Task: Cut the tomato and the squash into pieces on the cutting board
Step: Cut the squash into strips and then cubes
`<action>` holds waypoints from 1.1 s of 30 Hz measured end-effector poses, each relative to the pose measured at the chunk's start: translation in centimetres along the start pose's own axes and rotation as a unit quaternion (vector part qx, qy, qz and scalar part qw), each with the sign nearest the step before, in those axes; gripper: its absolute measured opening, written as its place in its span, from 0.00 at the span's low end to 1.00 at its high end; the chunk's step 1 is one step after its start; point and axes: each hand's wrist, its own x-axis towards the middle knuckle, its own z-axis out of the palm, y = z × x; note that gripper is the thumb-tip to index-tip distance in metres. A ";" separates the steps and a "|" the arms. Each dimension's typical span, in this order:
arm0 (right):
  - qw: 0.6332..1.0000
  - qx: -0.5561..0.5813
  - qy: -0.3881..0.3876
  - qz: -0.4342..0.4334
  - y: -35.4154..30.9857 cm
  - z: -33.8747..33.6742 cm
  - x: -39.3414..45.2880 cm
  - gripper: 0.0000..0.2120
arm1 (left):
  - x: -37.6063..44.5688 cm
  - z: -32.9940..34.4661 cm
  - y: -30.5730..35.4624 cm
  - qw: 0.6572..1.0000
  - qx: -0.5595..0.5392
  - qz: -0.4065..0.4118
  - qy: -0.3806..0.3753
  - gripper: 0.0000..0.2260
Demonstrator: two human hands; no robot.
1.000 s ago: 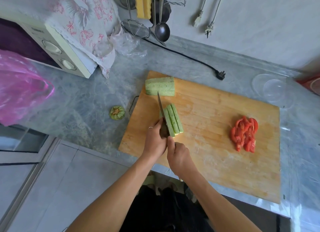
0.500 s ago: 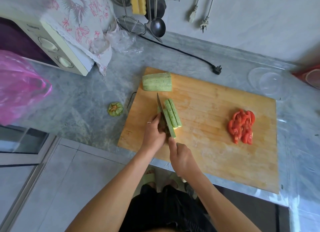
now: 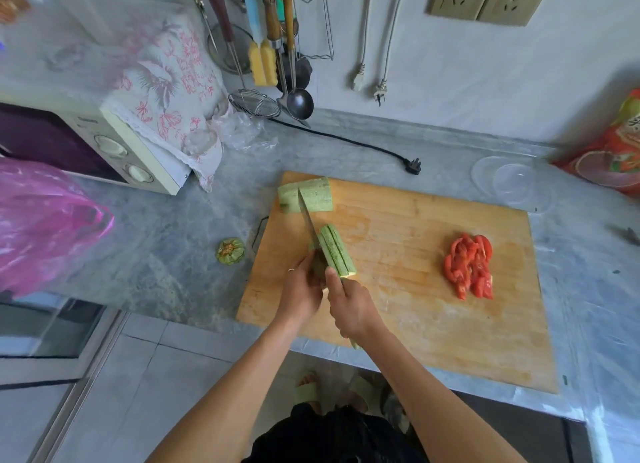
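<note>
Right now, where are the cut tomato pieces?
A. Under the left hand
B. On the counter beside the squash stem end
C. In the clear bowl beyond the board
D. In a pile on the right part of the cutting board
D: the red tomato pieces lie in a pile on the right part of the cutting board, apart from both hands and from the squash being sliced.

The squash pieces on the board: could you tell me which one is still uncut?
The squash block at the board's far left corner; the near piece is sliced into strips.
</note>
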 end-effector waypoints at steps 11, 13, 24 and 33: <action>0.991 0.105 0.076 0.031 0.9 -5.5 -1.4 0.28 | 3.8 -4.3 0.6 0.923 0.289 0.232 -0.106 0.35; 0.989 0.113 0.078 0.062 1.8 -5.9 -1.4 0.28 | 4.9 -4.7 2.4 0.811 0.472 0.299 -0.172 0.39; 0.986 0.116 0.080 0.092 3.7 -5.9 -2.3 0.28 | 9.2 -3.8 5.9 0.636 0.621 0.385 -0.249 0.36; 0.990 0.084 0.087 0.075 4.1 -7.1 -1.8 0.29 | 4.4 -0.7 0.7 0.897 0.425 0.120 -0.014 0.38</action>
